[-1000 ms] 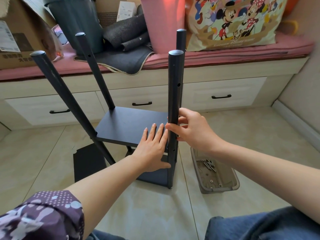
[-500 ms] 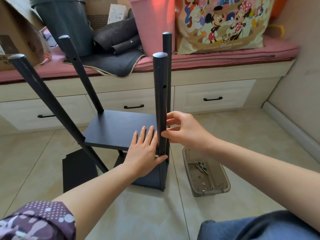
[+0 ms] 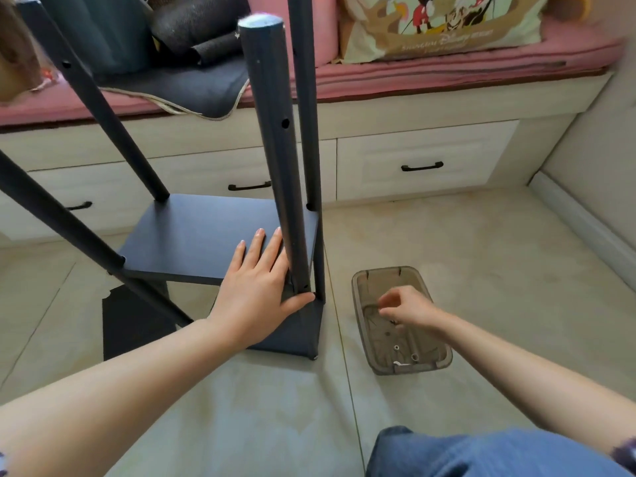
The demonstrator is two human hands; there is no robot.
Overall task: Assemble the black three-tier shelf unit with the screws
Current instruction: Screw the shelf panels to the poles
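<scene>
- On the pale tiled floor (image 3: 447, 242) in front of me stands the black three-tier shelf unit (image 3: 220, 242), part-built, with its round black metal posts rising toward the camera.
- My left hand (image 3: 256, 290) lies flat on the near right corner of the flat black shelf board (image 3: 192, 235), fingers straight and a little spread, pressing down rather than gripping.
- My left thumb reaches round the foot of the nearest upright black post (image 3: 275, 149), touching it just above the lower board.
- That nearest post shows small round screw holes along its side.
- A second post (image 3: 306, 98) stands just behind it; two more lean away at the left.
- To the right of the unit, near but apart from it, sits a translucent grey plastic tray (image 3: 402, 321) on the floor.
- My right hand (image 3: 407, 309) hovers over the tray, fingers curled inward as if pinching; it is blurred, and I cannot tell whether anything is between the fingertips.
- A few small metal screws (image 3: 404, 356) lie at the near end of the tray.
- Behind everything runs a pink cushioned bench (image 3: 447, 63) with pale drawers (image 3: 423, 166) beneath.
</scene>
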